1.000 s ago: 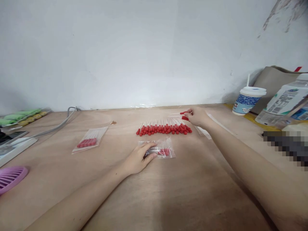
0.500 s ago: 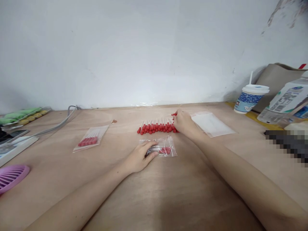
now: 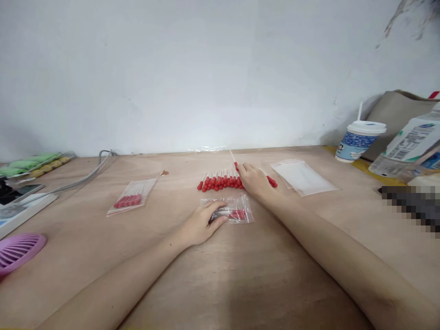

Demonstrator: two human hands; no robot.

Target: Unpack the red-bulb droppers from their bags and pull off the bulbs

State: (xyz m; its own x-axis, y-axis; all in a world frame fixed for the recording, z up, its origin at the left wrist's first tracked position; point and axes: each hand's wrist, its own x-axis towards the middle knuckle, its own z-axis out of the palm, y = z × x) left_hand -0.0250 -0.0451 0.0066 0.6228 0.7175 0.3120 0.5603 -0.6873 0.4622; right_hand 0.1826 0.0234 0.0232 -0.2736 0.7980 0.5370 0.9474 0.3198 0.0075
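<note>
My left hand [image 3: 201, 224] is closed around one end of a clear zip bag [image 3: 248, 215], thumb and fingers gripping its sides. Inside the bag lie a few slim tools with red handles [image 3: 238, 214], shaped like small screwdrivers. My right hand [image 3: 254, 181] pinches one red-handled tool [image 3: 236, 166], its thin pale shaft pointing up toward the wall. Under and beside those fingers runs a row of the same tools [image 3: 218, 183], red ends facing me. A few more red ends [image 3: 272, 181] show to the right of the hand, which hides part of the row.
At left lies a filled zip bag [image 3: 129, 200] of red-handled tools. White flat bags [image 3: 305, 178] are stacked at right. A grey cable [image 3: 82, 178], a purple fan [image 3: 20, 252], a paper cup [image 3: 359, 142] and a plastic bottle [image 3: 409, 142] stand around the sides.
My right hand has moved left and a little toward me, over the row; the tool it pinches now shows its shaft. Red ends right of it are uncovered. My left hand stays on the bag.
</note>
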